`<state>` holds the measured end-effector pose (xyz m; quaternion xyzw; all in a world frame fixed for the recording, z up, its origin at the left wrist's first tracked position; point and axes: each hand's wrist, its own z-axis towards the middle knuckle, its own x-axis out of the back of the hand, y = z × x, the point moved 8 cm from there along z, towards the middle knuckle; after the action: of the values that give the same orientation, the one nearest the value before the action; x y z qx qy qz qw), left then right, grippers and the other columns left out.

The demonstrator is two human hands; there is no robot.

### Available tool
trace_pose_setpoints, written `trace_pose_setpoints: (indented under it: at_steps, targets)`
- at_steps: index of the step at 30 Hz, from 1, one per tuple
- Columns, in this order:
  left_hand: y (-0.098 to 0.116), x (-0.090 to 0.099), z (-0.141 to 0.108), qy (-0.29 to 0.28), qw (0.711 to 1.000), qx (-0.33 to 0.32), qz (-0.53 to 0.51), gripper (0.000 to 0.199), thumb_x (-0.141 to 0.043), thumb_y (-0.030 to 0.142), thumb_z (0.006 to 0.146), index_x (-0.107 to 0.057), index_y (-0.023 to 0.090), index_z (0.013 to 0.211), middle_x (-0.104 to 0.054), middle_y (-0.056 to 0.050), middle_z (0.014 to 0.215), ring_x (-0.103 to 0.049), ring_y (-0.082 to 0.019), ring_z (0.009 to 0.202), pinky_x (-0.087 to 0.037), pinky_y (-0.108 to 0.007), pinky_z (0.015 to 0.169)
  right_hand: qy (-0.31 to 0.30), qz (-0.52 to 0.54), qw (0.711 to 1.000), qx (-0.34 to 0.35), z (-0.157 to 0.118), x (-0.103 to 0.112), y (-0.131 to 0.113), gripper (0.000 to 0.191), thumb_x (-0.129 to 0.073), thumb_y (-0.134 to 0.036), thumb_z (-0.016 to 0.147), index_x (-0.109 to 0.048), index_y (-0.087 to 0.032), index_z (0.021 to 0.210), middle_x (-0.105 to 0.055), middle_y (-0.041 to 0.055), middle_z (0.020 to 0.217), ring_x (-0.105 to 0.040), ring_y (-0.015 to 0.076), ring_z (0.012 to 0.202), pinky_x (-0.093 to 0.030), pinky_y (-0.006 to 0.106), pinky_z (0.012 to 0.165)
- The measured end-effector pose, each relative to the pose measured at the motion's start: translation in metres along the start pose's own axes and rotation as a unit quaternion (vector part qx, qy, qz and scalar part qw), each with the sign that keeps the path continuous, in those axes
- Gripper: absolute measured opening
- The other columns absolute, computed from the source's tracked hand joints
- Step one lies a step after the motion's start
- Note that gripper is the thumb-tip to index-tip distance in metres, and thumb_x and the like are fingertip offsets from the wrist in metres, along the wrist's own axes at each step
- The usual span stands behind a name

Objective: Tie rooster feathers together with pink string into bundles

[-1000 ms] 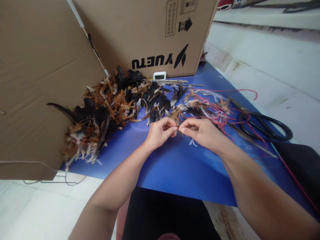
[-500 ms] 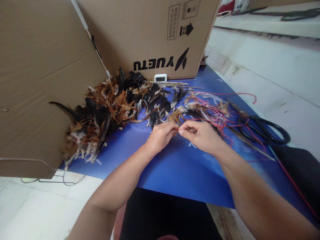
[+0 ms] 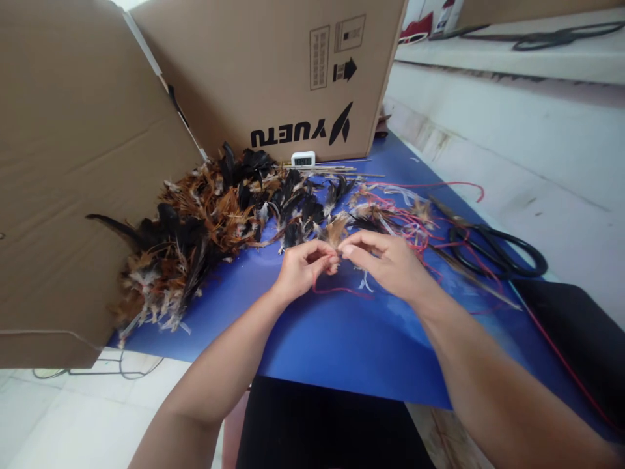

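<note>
My left hand (image 3: pixel 301 272) is closed in a pinch over the blue table. A thin red string (image 3: pixel 344 290) trails from its fingers towards the right. Fingertip to fingertip with it, my right hand (image 3: pixel 383 264) also pinches, and whatever lies between its thumb and finger is too small to make out. Just beyond the hands lie loose brown and black feathers (image 3: pixel 308 210). A tangle of red strings (image 3: pixel 417 236) lies past my right hand, mixed with feathers and whitish strips.
A large heap of feathers (image 3: pixel 227 208) fills the left, against cardboard (image 3: pixel 273 71). A small white digital clock (image 3: pixel 303 159) stands at the back by thin sticks (image 3: pixel 336 170). Black-handled scissors (image 3: pixel 498 251) and a dark flat object (image 3: pixel 571 332) lie right.
My hands have turned slightly and the fingers have parted a little. The red string below my left hand now shows. The whole view has shifted a bit.
</note>
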<state>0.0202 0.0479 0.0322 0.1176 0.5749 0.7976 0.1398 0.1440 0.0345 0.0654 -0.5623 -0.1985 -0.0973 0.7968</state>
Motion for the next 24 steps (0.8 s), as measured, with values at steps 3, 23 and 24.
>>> trace_pose_setpoints:
  at_steps: [3, 23, 24]
  targets:
    - [0.002, -0.002, 0.000, -0.009, 0.999, 0.004, -0.040, 0.022, -0.069, 0.032, 0.073, -0.059, 0.012, 0.076, -0.060, -0.001, 0.063, -0.058, -0.010, 0.056, -0.049, -0.024, 0.057, 0.009, -0.001, 1.000, -0.012, 0.001, 0.000, 0.005, 0.015, -0.054, -0.024, 0.078, -0.065, -0.020, 0.088, -0.068, 0.0015, 0.080, -0.059, 0.0133, 0.065, -0.046, 0.026, 0.060]
    - [0.002, -0.003, 0.001, 0.005, 0.998, 0.027, -0.048, 0.025, -0.071, 0.032, 0.070, -0.056, 0.012, 0.074, -0.060, 0.001, 0.058, -0.057, -0.008, 0.052, -0.049, -0.022, 0.054, 0.020, -0.142, 0.986, 0.085, -0.004, -0.007, -0.009, 0.008, -0.052, -0.019, 0.080, -0.058, -0.020, 0.075, -0.061, -0.0016, 0.067, -0.053, 0.0111, 0.058, -0.038, 0.024, 0.054]
    - [0.001, -0.002, 0.001, 0.010, 0.998, 0.031, -0.050, 0.026, -0.071, 0.032, 0.070, -0.056, 0.012, 0.074, -0.060, 0.001, 0.058, -0.057, -0.008, 0.052, -0.049, -0.022, 0.054, 0.024, -0.147, 0.985, 0.087, -0.004, -0.007, -0.009, 0.008, -0.053, -0.019, 0.080, -0.058, -0.020, 0.075, -0.061, -0.0016, 0.067, -0.053, 0.0111, 0.058, -0.038, 0.024, 0.054]
